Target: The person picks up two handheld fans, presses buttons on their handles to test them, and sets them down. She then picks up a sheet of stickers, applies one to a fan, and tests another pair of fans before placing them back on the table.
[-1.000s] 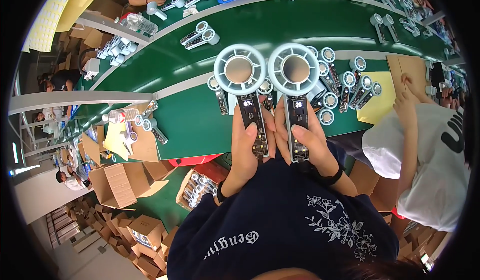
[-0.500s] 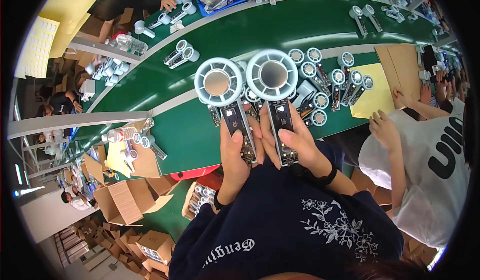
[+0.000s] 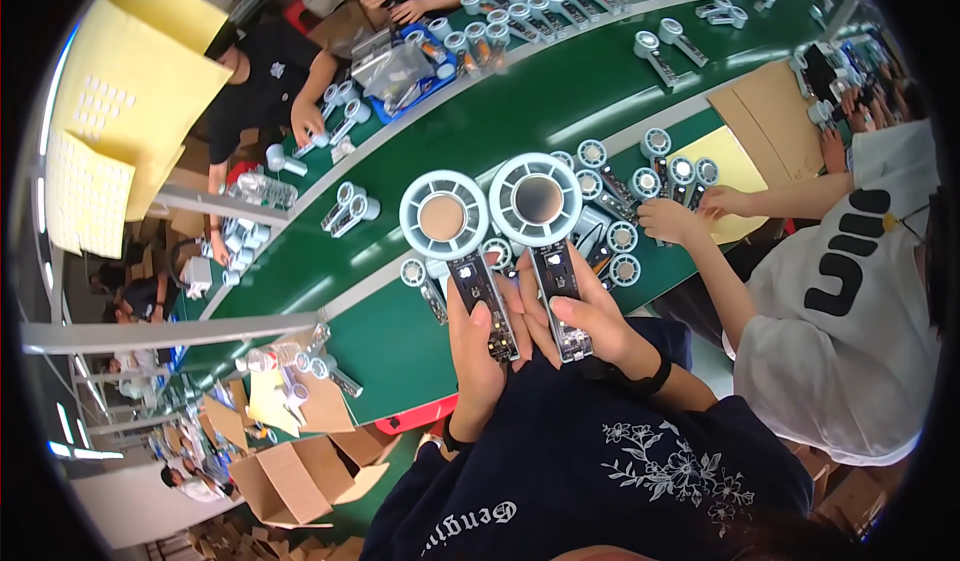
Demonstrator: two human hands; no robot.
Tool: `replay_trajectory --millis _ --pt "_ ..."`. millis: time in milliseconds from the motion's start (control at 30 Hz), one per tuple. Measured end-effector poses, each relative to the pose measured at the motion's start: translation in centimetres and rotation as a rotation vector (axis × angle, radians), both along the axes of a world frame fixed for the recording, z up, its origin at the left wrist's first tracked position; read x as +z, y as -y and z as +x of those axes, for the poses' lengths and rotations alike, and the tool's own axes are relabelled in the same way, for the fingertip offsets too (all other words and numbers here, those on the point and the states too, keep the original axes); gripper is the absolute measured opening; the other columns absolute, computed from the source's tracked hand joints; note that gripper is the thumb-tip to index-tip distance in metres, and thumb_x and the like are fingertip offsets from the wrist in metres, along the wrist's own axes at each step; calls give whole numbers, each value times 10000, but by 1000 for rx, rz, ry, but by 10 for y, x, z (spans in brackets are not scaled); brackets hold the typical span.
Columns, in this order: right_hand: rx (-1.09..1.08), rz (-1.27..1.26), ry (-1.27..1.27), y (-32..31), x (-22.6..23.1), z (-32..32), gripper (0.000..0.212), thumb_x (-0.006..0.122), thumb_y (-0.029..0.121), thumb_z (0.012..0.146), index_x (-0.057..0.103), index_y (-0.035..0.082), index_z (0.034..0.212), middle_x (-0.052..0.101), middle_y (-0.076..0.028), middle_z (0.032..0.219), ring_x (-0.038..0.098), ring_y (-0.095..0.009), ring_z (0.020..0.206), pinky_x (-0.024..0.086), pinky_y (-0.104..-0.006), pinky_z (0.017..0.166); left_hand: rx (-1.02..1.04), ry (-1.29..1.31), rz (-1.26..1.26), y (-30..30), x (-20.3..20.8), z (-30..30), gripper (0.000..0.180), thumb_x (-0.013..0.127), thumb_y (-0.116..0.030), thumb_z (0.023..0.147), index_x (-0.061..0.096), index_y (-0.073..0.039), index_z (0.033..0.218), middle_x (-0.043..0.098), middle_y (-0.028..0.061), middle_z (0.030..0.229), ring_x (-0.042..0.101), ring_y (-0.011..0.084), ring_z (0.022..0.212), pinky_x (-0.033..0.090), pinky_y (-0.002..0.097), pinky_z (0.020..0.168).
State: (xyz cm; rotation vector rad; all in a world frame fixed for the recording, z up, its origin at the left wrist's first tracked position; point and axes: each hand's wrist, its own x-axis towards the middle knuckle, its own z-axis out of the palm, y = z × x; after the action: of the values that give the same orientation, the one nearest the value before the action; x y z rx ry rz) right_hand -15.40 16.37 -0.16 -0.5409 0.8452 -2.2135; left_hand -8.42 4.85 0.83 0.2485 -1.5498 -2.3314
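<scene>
I hold two light-blue handheld fans side by side, each with a round ring head and an uncovered handle that shows a dark circuit board. My left hand point(image 3: 476, 343) is closed round the handle of the left fan point(image 3: 442, 218), its thumb on the board. Round the handle of the right fan point(image 3: 537, 199) my right hand point(image 3: 604, 321) is closed the same way. Both heads point up and away from me, nearly touching. Beyond and beside them several more fans point(image 3: 622, 236) lie on the green workbench point(image 3: 385, 326), partly hidden by my hands.
A co-worker's hands point(image 3: 672, 221) reach among fans at my right, by a yellow sheet point(image 3: 752, 176) and cardboard point(image 3: 765, 126). A green conveyor belt point(image 3: 480, 121) runs beyond the bench. Open cardboard boxes point(image 3: 300, 476) stand at lower left, below a metal frame bar point(image 3: 170, 334).
My view has turned, so the surroundings appear shifted. Both fans stay in my hands, held much the same. The co-worker's hands at right have moved in over the fans.
</scene>
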Motion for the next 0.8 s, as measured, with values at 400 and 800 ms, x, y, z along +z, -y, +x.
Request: replay_trajectory --millis 400,800 --pt "-85 -26 53 -27 9 -12 554 540 306 870 284 -11 1246 474 -90 748 472 -151 395 385 -237 383 -134 32 28 -18 8 -27 558 424 -351 939 283 56 1293 510 112 860 462 112 415 319 201 327" --pt "-155 -5 -13 -39 11 -13 583 527 312 874 259 -15 1275 470 -89 734 470 -143 401 388 -226 400 -178 24 35 -28 8 -32 540 405 -330 939 285 61 1292 510 115 861 467 114 418 330 201 330"
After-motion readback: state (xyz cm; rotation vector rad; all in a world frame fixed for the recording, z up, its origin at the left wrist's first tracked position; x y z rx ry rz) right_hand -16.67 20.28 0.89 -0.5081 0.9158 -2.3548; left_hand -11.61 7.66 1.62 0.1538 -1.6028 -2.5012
